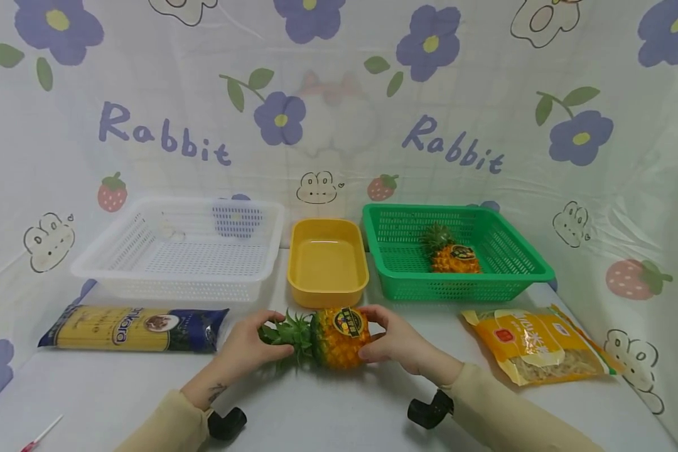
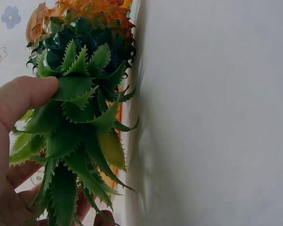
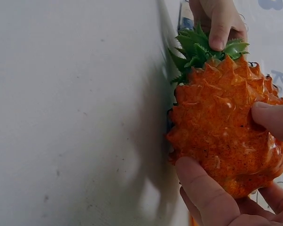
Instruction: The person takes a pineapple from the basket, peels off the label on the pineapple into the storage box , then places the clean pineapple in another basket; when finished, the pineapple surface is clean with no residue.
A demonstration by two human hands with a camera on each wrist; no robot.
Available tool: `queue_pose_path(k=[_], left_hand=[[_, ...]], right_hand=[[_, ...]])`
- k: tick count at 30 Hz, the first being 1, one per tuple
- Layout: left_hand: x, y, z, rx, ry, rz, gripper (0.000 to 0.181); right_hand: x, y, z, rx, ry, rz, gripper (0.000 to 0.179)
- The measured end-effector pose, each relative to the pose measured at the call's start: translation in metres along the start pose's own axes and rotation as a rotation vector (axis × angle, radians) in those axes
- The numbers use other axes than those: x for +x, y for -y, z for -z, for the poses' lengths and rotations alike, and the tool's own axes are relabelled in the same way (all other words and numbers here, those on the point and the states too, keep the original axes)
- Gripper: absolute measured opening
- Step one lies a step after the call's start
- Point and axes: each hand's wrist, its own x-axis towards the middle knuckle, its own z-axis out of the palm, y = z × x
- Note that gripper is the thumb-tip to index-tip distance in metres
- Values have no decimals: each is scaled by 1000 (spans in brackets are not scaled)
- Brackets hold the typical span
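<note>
A pineapple (image 1: 339, 339) with an orange body, green leafy crown and dark round label lies sideways between both hands, low over the white table. The left hand (image 1: 254, 344) grips its crown (image 2: 75, 122), thumb on the leaves and the other fingers behind them. At the base end, the right hand (image 1: 398, 342) holds the spiky body (image 3: 226, 127) between thumb and fingers. A second pineapple (image 1: 454, 254) rests inside the green basket (image 1: 457, 289) at the back right.
Behind the hands stands a yellow tub (image 1: 328, 295), with a white basket (image 1: 175, 289) to its left. A pasta pack (image 1: 132, 328) lies at left, an orange food bag (image 1: 542, 345) at right. A thin red-handled tool (image 1: 39, 434) is at the front left.
</note>
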Motion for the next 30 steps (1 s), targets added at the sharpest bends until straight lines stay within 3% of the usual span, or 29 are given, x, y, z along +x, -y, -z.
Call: queue_pose_path(k=[13, 30], left_hand=[[18, 5, 4, 24, 4, 5, 52], [22, 4, 6, 18, -6, -11, 50]], right_hand=[[18, -3, 3, 19, -48, 6, 76], [25, -5, 6, 32, -44, 22, 74]])
